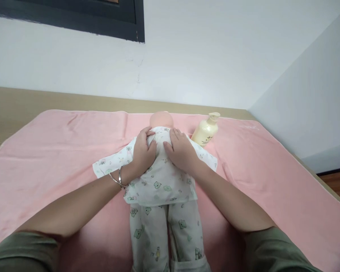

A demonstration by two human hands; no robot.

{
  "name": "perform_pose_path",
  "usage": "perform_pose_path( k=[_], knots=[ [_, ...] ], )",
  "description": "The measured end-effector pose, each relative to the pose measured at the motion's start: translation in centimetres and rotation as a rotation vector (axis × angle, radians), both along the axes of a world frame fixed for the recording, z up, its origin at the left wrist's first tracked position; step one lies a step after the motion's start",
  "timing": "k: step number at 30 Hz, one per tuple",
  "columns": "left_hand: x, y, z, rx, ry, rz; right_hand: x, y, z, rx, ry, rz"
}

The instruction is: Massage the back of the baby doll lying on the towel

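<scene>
A baby doll dressed in a white top (164,181) and matching white trousers (187,230), both printed with small green animals, lies on a pink blanket (99,128). Its bare head (161,119) points away from me; no face shows. My left hand (144,149) rests on the left side of the upper top, fingers spread around the shoulder. On the right side of the upper top, my right hand (181,150) lies flat with its thumb apart. Neither hand holds anything. Both sleeves stretch outward on the blanket.
A pale yellow pump bottle (205,131) leans on the blanket beyond the right sleeve. The blanket covers a tan surface (22,100), whose far edge meets a white wall (187,56). A dark frame (102,19) is on the wall at the upper left.
</scene>
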State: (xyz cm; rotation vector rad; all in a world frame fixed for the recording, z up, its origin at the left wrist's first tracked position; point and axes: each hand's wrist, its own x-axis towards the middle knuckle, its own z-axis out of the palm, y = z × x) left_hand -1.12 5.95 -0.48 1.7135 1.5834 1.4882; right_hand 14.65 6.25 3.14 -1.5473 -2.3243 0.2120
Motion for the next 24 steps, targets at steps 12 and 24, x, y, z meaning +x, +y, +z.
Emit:
perform_pose_path(
  k=[12, 24],
  knots=[
    [-0.1, 0.5, 0.0, 0.034, 0.161, -0.038, 0.3, 0.6, -0.3, -0.040, 0.065, 0.208],
    [0.9, -1.6, 1.3, 0.011, 0.492, -0.103, -0.6, -2.0, 0.0, 0.071, -0.047, 0.036]
  ],
)
